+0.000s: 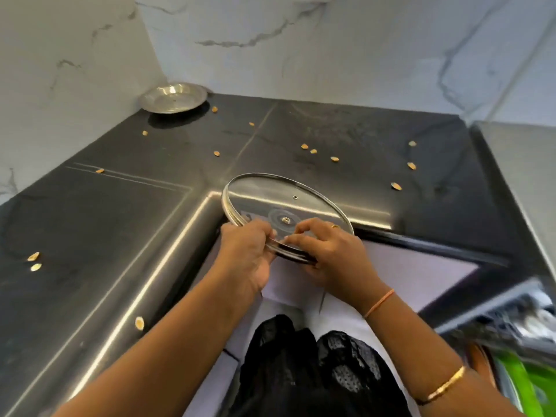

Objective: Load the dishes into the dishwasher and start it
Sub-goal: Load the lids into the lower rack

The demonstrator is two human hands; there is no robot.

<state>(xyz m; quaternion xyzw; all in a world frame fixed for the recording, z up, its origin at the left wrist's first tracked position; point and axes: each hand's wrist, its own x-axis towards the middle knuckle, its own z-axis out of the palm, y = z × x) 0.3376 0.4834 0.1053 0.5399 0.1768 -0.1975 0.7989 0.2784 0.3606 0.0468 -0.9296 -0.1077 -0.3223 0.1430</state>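
**So, glass lid first, plate after**

Well, at that point I was on the collecting part of loading. The glass lid was up off the counter, hanging over its inside corner, and both hands had it by the near rim. My left hand had its fingers curled round the rim on the left. My right hand was pinching the rim just beside it with thumb and fingertips. A second rim might have been stacked under the first, but I honestly couldn't tell.

Next move, as I figured it, was swinging the lid down and right to the dishwasher. It sat low on that side, too blurry to tell which rack slots were free. Glass with a metal rim is probably slippery and would clank on the counter edge. So a firm hold and a careful turn seemed wise, then standing it on edge in the rack.

Other stuff: a steel plate sat in the far corner against the wall, well apart from the lid and not loaded yet. Seeds were scattered over the counter. Something green showed below the dishwasher rack. Only the counter edge looked likely to get in the way.
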